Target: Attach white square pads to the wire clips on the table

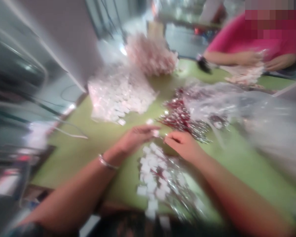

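Observation:
My left hand (pixel 141 134), with a silver bracelet at the wrist, pinches a small white piece (pixel 156 133) between thumb and fingers. Close to its right, the fingertips of my right hand (pixel 181 141) are pressed together at a thin, blurred bit whose kind I cannot make out. Below both hands lies a pile of white squarish pieces (pixel 150 174) with thin silvery strands (pixel 181 189) running off to the lower right. A heap of red and silver shiny strands (pixel 179 113) sits just beyond my right hand.
A clear bag of white pieces (pixel 120 95) lies on the green table (pixel 76 151), with a pinkish bundle (pixel 150 54) behind it. Clear plastic sheeting (pixel 268 121) covers the right side. Across the table, a person in a pink top (pixel 233 36) handles pale strips (pixel 248 74).

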Motion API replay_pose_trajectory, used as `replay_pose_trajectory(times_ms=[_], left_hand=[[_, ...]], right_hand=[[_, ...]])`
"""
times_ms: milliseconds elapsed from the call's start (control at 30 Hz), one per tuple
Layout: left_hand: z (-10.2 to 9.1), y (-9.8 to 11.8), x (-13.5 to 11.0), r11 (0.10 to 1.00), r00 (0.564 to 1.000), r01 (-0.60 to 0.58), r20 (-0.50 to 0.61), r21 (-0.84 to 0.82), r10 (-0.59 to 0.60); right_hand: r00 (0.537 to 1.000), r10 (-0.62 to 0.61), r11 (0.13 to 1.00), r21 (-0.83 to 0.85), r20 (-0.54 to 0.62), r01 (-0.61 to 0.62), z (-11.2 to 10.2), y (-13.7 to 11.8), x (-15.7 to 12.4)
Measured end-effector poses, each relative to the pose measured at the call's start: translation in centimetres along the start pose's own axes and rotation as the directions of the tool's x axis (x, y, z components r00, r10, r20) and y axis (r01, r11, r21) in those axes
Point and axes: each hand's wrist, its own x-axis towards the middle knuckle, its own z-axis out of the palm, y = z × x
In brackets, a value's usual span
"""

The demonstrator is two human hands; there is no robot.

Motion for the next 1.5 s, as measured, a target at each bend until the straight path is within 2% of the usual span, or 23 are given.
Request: replay_pose_trajectory(times_ms=[100, 167, 300, 367, 467, 533, 600, 667, 767, 833, 933, 1033, 1133, 1200, 1267, 1333, 1367, 1433, 1500], left_hand=[[-0.4, 0.1, -0.1, 0.994, 0.998, -0.012, 0.062, 0.108, 0.005], [-0.4, 0.1, -0.2, 0.983, 0.998, -0.022, 0.063, 0.182, 0.011], [-0.3, -0.2, -0.3, 0.941, 0.999, -0.013, 0.032, 0.337, 0.003], [-0.1, -0.2, -0.4, 0.93, 0.999, -0.002, 0.04, 0.368, -0.013], [0.1, 0.2, -0.5, 0.903, 0.998, -0.027, 0.063, 0.428, 0.0], [0.2, 0.6, -0.5, 0.884, 0.998, -0.053, 0.049, 0.464, 0.034], [0.2, 0.9, -0.4, 0.879, 0.998, -0.053, 0.006, 0.475, 0.056], [0.3, 1.0, -0.4, 0.883, 0.999, -0.027, -0.027, 0.468, 0.045], [0.4, 0.5, -0.4, 0.909, 0.999, 0.014, -0.044, 0.417, 0.004], [0.6, 0.1, -0.4, 0.942, 0.999, 0.022, -0.053, 0.335, -0.005], [1.0, -0.3, -0.4, 0.977, 0.999, 0.025, -0.026, 0.212, -0.02], [1.3, -0.3, -0.4, 0.976, 0.997, 0.067, 0.013, 0.207, -0.071], [1.6, -0.4, -0.4, 0.982, 0.995, 0.098, 0.004, 0.163, -0.101], [1.7, -0.4, -0.5, 0.987, 0.995, 0.098, 0.008, 0.125, -0.099], [1.6, -0.2, -0.5, 0.981, 0.997, 0.065, 0.027, 0.185, -0.072], [1.1, 0.1, -0.1, 0.931, 0.997, -0.056, 0.067, 0.359, 0.034], [0.7, 0.2, 0.2, 0.865, 0.989, -0.149, 0.083, 0.479, 0.125], [-0.1, 0.2, 1.0, 0.629, 0.941, -0.275, 0.07, 0.727, 0.33], [-1.0, -0.1, 1.9, 0.376, 0.898, -0.221, 0.037, 0.9, 0.439]], right_hand=[[0.998, 0.035, 0.999, -0.002, 0.046, -0.035, -0.1, -0.1, 0.0], [0.997, 0.047, 0.998, -0.037, 0.058, -0.045, 0.0, -0.2, -0.1], [0.997, -0.014, 0.981, -0.193, 0.074, 0.028, 0.1, -0.6, -0.4], [0.988, -0.044, 0.97, -0.229, 0.145, 0.077, 0.0, -0.8, -0.6], [0.967, -0.057, 0.977, -0.187, 0.248, 0.106, -0.1, -0.9, -0.7], [0.976, -0.062, 0.987, -0.132, 0.211, 0.091, 0.0, -0.9, -0.7], [0.991, -0.08, 0.992, -0.089, 0.112, 0.09, 0.3, -0.8, -0.7], [0.994, -0.112, 0.991, -0.075, 0.016, 0.113, 0.6, -0.6, -0.6], [0.988, -0.138, 0.987, -0.098, -0.065, 0.131, 0.9, -0.2, -0.6], [0.985, -0.148, 0.983, -0.12, -0.083, 0.138, 1.1, 0.0, -0.6], [0.983, -0.179, 0.978, -0.117, -0.047, 0.173, 1.4, 0.1, -0.7], [0.985, -0.172, 0.98, -0.103, -0.02, 0.169, 1.8, 0.3, -0.7], [0.981, -0.19, 0.968, -0.174, -0.048, 0.18, 2.2, 0.5, -0.5], [0.974, -0.211, 0.955, -0.231, -0.078, 0.188, 2.5, 0.6, -0.4], [0.976, -0.193, 0.951, -0.261, -0.096, 0.163, 2.4, 0.4, -0.3], [0.987, -0.145, 0.953, -0.277, -0.073, 0.12, 2.1, -0.1, -0.3], [0.991, -0.122, 0.954, -0.281, -0.049, 0.104, 1.9, -0.4, -0.4], [0.995, -0.092, 0.955, -0.281, 0.042, 0.1, 1.3, -1.3, -0.7], [0.977, -0.102, 0.951, -0.27, 0.189, 0.152, 0.6, -2.1, -1.1]])
